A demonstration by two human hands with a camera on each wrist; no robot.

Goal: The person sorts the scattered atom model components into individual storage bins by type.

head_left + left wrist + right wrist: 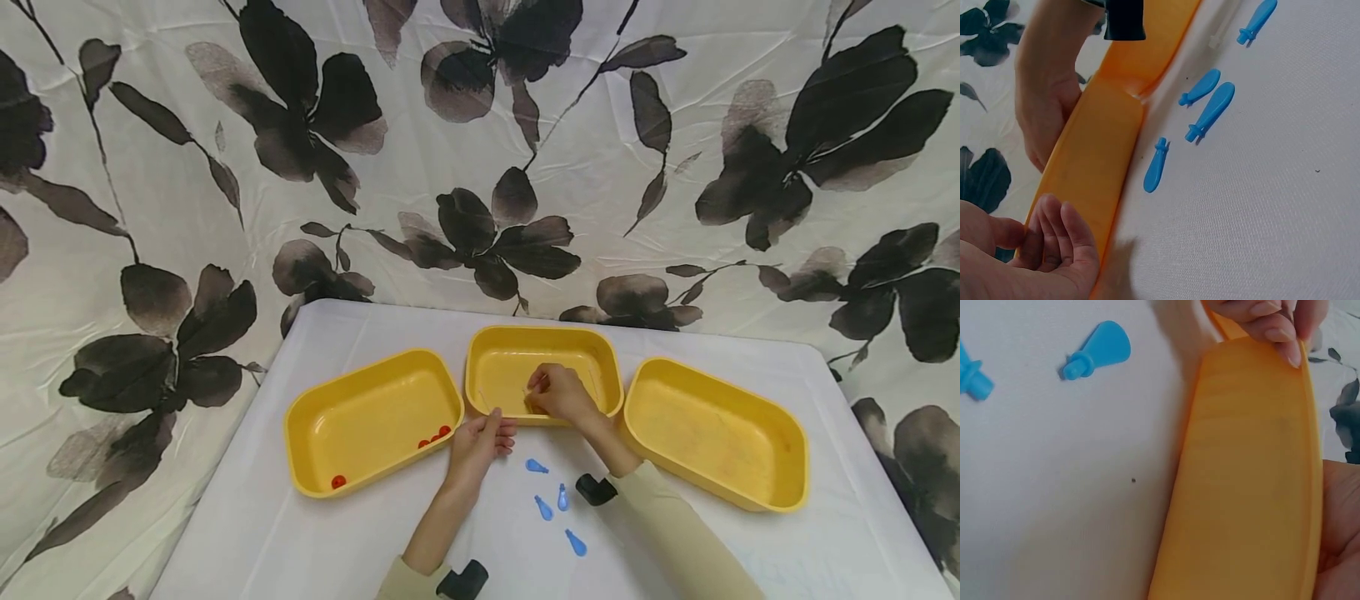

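In the head view my right hand (562,393) reaches into the middle yellow tray (543,335), its fingers bent down close to the front wall. Whatever is under its fingertips is hidden, and the right wrist view shows only part of the palm behind the wall. My left hand (474,450) grips the same tray's rim at the front left corner, with the thumb over the edge and the fingers (1075,234) outside. On the cloth nearer me lie several blue bulb-shaped pieces (576,542) with narrow ends.
A left yellow tray (360,417) holds several small red pieces (338,482) along its near side. Another yellow tray (712,433) stands at the right. A thin pale stick-like piece (1216,40) lies beside the trays. Patterned cloth (480,167) hangs behind the white table.
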